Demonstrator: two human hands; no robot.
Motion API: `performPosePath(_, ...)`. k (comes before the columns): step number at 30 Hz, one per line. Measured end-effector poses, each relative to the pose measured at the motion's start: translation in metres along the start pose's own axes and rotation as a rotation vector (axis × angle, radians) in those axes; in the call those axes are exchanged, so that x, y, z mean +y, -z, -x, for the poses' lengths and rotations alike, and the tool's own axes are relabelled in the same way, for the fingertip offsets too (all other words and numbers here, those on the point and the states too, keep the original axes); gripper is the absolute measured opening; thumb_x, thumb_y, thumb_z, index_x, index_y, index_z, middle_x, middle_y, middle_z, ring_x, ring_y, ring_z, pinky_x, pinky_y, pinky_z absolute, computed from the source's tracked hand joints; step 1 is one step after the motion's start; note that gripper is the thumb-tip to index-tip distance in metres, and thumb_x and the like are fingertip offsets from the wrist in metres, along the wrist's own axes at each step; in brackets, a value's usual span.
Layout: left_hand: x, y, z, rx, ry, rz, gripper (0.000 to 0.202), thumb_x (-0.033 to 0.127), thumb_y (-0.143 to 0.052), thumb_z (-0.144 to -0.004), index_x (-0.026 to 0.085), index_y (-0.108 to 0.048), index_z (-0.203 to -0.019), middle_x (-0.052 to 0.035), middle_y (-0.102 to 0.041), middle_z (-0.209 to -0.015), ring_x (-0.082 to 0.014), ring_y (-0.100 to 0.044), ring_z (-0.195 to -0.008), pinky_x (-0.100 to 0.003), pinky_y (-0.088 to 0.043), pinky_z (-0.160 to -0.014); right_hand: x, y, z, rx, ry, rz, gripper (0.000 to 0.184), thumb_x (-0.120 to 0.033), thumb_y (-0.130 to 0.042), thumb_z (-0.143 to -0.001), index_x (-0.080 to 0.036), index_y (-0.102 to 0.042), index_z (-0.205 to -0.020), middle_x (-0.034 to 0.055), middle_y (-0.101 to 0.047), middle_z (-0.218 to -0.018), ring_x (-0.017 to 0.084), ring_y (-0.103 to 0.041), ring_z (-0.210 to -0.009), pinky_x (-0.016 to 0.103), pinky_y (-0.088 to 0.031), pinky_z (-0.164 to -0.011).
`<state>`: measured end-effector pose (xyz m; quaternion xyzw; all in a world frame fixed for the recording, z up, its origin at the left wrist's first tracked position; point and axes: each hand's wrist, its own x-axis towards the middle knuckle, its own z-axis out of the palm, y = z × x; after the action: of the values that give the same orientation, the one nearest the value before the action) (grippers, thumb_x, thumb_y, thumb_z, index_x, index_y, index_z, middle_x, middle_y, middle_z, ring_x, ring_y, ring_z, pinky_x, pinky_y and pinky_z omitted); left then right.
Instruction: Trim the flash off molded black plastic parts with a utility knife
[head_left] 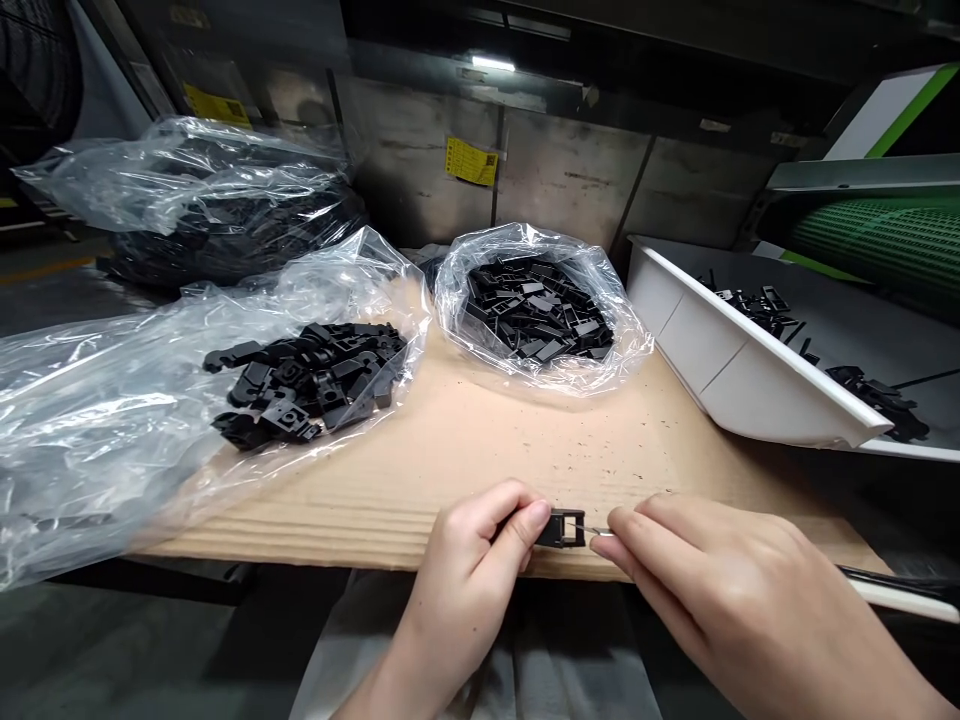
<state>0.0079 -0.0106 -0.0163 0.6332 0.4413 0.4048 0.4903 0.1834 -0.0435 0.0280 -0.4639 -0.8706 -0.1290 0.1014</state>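
Observation:
My left hand (469,570) pinches a small black plastic frame part (564,527) at the near edge of the cardboard sheet (480,450). My right hand (720,590) is closed in a pinch on a thin metal tool (598,531), whose tip touches the part's right side. Only the tip of the tool shows beyond the fingers. Both hands hover just over the front edge of the cardboard.
A clear bag of black frame parts (536,310) stands at the back centre. Another clear bag (307,380) with chunkier black parts lies to the left. A white tray (750,370) with loose black parts slopes at the right, below a green conveyor (877,240). A large bag (210,200) sits far left.

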Motion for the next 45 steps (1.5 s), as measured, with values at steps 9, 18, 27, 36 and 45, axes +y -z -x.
performPosePath(9, 0.0, -0.002, 0.001, 0.003, -0.027, -0.04, 0.028, 0.026, -0.043, -0.084, 0.018, -0.046, -0.058, 0.0046, -0.039, -0.052, -0.0107, -0.038, -0.05, -0.02, -0.03, -0.048, -0.005, -0.016, -0.001, 0.027, -0.029, -0.043, 0.015, -0.016, -0.047, -0.083, -0.022, -0.047, -0.069, -0.0032, -0.054, -0.057, 0.014, -0.052, -0.046, 0.027, -0.026, -0.043)
performPosePath(18, -0.001, -0.004, 0.003, 0.027, -0.021, -0.08, 0.026, 0.025, -0.043, -0.085, 0.018, -0.046, -0.061, 0.0047, -0.04, -0.053, -0.011, -0.039, -0.051, -0.021, -0.03, -0.049, -0.017, -0.004, -0.013, -0.01, 0.028, 0.182, 0.023, -0.001, -0.048, -0.053, -0.02, -0.053, -0.066, -0.0002, -0.053, -0.052, 0.016, -0.05, -0.038, 0.026, -0.029, -0.036)
performPosePath(27, -0.005, 0.003, 0.001, -0.081, -0.02, 0.125, 0.017, 0.026, -0.049, -0.084, 0.018, -0.061, -0.075, 0.0015, -0.054, -0.065, -0.0117, -0.049, -0.06, -0.019, -0.038, -0.054, 0.0, -0.015, 0.014, 0.211, -0.332, -0.555, 0.011, -0.027, -0.05, -0.084, -0.022, -0.058, -0.091, -0.0023, -0.056, -0.065, 0.01, -0.057, -0.055, 0.017, -0.044, -0.049)
performPosePath(36, -0.002, -0.001, -0.011, -0.021, 0.187, 0.541, 0.024, 0.023, -0.069, -0.069, 0.016, -0.06, -0.09, 0.0052, -0.056, -0.059, -0.0056, -0.051, -0.046, -0.013, -0.04, -0.045, -0.036, -0.04, 0.001, 0.52, -0.438, -0.702, 0.007, -0.016, -0.056, -0.079, -0.022, -0.054, -0.075, -0.0043, -0.052, -0.06, 0.006, -0.047, -0.045, 0.017, -0.037, -0.042)
performPosePath(45, 0.001, 0.0, -0.01, -0.053, 0.207, 0.572, 0.039, 0.018, -0.06, -0.076, 0.018, -0.049, -0.114, -0.0046, -0.069, -0.086, -0.0121, -0.059, -0.069, -0.021, -0.046, -0.062, -0.044, -0.06, 0.004, 0.429, -0.188, -0.512, 0.02, -0.013, -0.045, -0.085, -0.018, -0.051, -0.103, 0.003, -0.065, -0.073, 0.012, -0.064, -0.06, 0.018, -0.05, -0.055)
